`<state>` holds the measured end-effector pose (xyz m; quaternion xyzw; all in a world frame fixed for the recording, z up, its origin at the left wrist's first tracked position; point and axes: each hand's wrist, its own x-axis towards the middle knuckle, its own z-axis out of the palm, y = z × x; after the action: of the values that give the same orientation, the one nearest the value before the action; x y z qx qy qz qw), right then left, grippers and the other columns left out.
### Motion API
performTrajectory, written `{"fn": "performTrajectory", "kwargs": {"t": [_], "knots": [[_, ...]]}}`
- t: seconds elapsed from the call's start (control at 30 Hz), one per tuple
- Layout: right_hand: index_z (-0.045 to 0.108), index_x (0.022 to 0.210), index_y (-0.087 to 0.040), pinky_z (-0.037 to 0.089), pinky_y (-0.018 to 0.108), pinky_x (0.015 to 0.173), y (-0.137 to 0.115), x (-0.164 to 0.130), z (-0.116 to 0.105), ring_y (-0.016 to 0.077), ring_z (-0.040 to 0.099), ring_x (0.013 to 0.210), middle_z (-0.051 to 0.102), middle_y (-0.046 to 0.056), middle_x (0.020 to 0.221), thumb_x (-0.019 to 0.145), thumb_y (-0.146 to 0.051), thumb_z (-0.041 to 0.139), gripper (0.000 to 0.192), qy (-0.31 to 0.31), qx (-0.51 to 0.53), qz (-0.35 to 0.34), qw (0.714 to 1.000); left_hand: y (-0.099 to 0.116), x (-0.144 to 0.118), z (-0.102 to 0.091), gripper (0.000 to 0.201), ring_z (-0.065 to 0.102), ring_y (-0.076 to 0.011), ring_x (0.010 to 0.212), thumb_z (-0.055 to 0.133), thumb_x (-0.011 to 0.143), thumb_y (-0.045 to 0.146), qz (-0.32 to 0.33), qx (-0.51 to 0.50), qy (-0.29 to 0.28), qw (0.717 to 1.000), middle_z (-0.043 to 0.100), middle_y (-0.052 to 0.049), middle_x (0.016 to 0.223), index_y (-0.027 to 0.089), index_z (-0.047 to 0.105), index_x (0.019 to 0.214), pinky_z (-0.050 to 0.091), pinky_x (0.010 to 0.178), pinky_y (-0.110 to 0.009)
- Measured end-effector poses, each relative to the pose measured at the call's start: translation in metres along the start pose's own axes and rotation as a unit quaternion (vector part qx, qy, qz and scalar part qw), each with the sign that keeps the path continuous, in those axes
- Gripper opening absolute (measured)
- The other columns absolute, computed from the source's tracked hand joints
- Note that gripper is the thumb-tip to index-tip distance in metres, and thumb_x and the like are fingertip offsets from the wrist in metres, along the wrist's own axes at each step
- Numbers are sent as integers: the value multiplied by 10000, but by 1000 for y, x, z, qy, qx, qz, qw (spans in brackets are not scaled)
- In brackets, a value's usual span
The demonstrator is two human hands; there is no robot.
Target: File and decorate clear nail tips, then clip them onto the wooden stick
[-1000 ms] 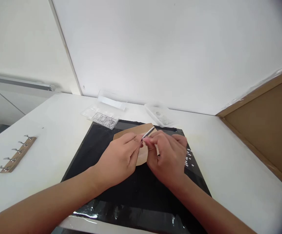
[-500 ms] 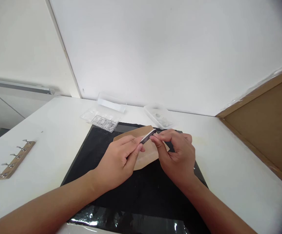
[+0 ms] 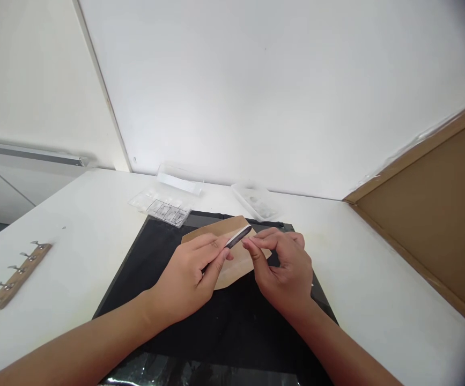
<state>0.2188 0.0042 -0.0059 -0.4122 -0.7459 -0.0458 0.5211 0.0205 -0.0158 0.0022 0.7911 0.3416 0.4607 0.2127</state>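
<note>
Pointing away and to the right, the slim dark-and-white stick (image 3: 240,236) sits over the brown paper (image 3: 238,268) — long axis diagonal, near end gripped by the left hand (image 3: 194,265). The right hand (image 3: 283,262), fingertips nearly meeting, is just beside it — grip cannot be determined.

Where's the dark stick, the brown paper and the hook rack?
Dark stick (image 3: 239,237), head view: middle of its dark side.
Brown paper (image 3: 239,262), head view: its bare middle.
Hook rack (image 3: 16,280), head view: its wooden bar.
</note>
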Motion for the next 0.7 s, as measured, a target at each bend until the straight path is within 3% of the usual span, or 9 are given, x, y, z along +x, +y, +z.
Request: {"fn": "performTrajectory", "kwargs": {"t": [0.23,0.43,0.7], "knots": [[543,871,-222,362,384,761,-4,-2,4,150,674,691,705,-24,768,987,-183,626,148,-48,-20,-16,999,1,0,0,308,671,-179,930,485,1044,120,25,11,-18,999,721,-79,1032,190,691,1263,552,852,-310],[532,883,-222,357,382,786,-6,0,4,148,672,705,698,-36,758,988,-185,618,140,-46,-19,-1,999,0,-2,0,341,680,-185,919,485,1038,114,36,33,-15,999,710,-90,1027,190,660,1321,566,826,-313],[537,869,-227,358,381,770,-11,1,6,157,639,645,685,-30,719,997,-207,590,140,-78,-12,-8,997,0,-2,1,304,691,-181,922,488,1031,104,31,33,-5,999,703,-87,1005,176,677,1258,579,842,-312]]}}
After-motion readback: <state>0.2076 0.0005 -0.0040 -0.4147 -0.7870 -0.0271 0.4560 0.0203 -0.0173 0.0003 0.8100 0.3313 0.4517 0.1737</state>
